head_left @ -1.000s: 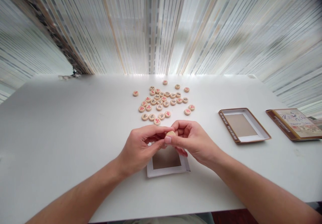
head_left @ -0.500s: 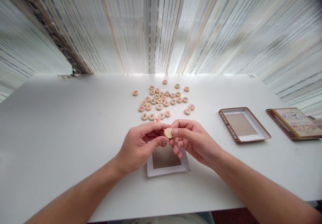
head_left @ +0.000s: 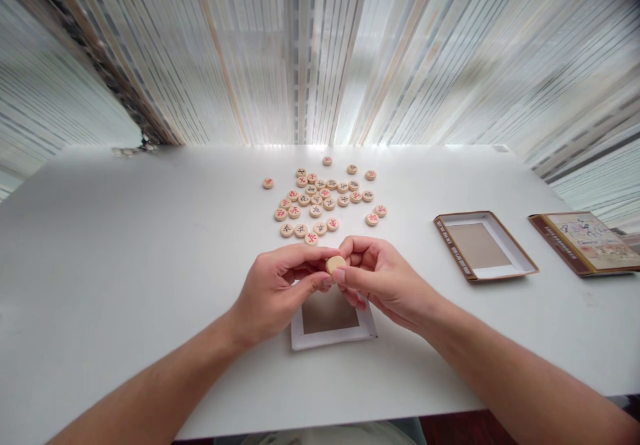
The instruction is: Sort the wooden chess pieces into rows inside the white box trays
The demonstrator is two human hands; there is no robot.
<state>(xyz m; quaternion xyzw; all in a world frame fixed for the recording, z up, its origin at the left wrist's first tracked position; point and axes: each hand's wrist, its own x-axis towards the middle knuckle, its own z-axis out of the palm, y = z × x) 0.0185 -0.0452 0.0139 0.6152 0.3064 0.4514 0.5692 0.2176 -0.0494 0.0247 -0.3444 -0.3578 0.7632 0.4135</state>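
Note:
Between my two hands is a round wooden Chinese chess piece [head_left: 335,264], its plain pale side facing me. My left hand [head_left: 280,285] pinches it from the left with thumb and forefinger. From the right, my right hand [head_left: 383,278] grips the same piece, thumb at its lower right edge. Below the hands lies a shallow white tray [head_left: 327,343] with a brown bottom, partly covered by my fingers. Just beyond my fingertips, several Chinese chess pieces [head_left: 315,210] with red or black characters lie face up, scattered on the white table [head_left: 150,278].
To the right sits an open shallow box half [head_left: 500,274] with a brown printed edge. Farther right is a box lid [head_left: 593,238] with a picture on it, near the table's right side. A striped curtain [head_left: 270,52] hangs along the far edge.
The piece has tilted slightly between my fingers. My right thumb has slid down to its lower edge, and the right fingers have curled in more.

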